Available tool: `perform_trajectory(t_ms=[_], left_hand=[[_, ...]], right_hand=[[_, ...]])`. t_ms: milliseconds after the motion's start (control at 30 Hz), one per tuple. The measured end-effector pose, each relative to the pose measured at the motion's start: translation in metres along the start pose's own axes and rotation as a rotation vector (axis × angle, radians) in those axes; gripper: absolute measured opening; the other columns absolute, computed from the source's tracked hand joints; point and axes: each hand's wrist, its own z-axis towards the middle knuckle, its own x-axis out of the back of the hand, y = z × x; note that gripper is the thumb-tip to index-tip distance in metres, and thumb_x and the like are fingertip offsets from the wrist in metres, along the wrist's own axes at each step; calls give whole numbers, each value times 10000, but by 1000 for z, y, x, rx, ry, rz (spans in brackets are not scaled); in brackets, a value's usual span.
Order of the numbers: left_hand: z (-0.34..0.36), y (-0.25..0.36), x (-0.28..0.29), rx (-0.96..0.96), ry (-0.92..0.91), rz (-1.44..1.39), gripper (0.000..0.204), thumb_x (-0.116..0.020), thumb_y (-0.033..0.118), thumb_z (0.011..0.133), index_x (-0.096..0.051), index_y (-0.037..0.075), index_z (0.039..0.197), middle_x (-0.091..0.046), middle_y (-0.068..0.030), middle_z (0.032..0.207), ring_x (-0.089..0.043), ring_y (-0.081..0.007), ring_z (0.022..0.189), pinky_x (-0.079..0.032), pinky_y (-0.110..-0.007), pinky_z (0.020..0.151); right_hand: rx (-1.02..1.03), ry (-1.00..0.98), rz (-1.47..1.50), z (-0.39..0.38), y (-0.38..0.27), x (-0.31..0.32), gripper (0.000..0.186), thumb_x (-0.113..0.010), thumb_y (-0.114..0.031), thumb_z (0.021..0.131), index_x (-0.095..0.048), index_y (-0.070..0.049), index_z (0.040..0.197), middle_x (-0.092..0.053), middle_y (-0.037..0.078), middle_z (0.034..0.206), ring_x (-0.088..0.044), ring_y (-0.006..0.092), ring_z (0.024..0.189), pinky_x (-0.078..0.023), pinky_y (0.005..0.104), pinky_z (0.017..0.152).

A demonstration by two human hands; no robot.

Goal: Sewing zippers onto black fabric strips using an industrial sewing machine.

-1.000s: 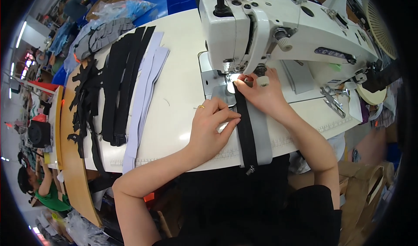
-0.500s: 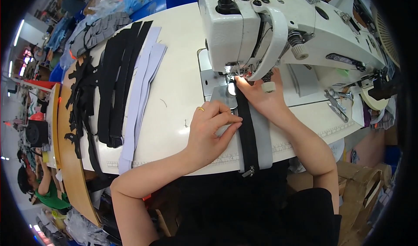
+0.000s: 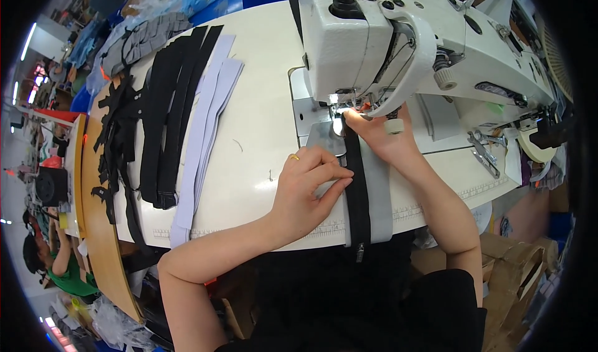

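A long black zipper (image 3: 357, 196) lies along a light grey fabric strip (image 3: 379, 202). Both run from the near table edge up to the lit presser foot of the white sewing machine (image 3: 346, 47). The zipper's metal pull (image 3: 360, 252) hangs past the edge. My left hand (image 3: 309, 184), with a ring on one finger, pinches the zipper's left edge between thumb and forefinger, just below the metal plate. Flat on the grey strip beside the foot rests my right hand (image 3: 392, 141). Its thumb stretches toward the needle area, apart from the other fingers, whose tips are partly hidden by the machine.
Black strips (image 3: 163, 115) and pale lavender strips (image 3: 208, 122) lie in stacks on the left of the white table (image 3: 261, 115). Tangled black pieces (image 3: 118, 128) hang at its left edge. Small metal tools (image 3: 483, 153) lie at right. Another person (image 3: 65, 265) sits far left.
The view has shifted slightly, so the machine and table appear a little to the right. The zipper pull has swung to hang straight down. Both hands keep nearly the same pose.
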Motion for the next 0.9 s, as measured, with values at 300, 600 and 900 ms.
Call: perform_trajectory(t_ms=[300,600,900], left_hand=[[0,1,1,-2,-14,20,181,-825,6,802,-774,88,954,-646,-38,956,-613,-216,912,-462,-334,800],[0,1,-2,-3,-17,17,184,-828,8,802,-775,92,957,-649,-38,969,-614,-217,923,-464,-335,803],[3,-4,26,56,66,-17,134,-789,23,842,-739,84,951,-685,-45,941,-627,-229,855,-463,-356,741]], right_hand=[[15,46,-51,1,20,-11,522,-852,-447,789,-592,-4,883,-582,154,933,-529,361,949,-446,460,799],[167,94,-111,-2,17,-9,473,-866,-416,781,-626,-32,919,-592,138,936,-547,369,940,-435,455,797],[192,187,-164,-6,34,-20,341,-845,-366,796,-674,-76,849,-646,108,930,-584,371,982,-454,472,869]])
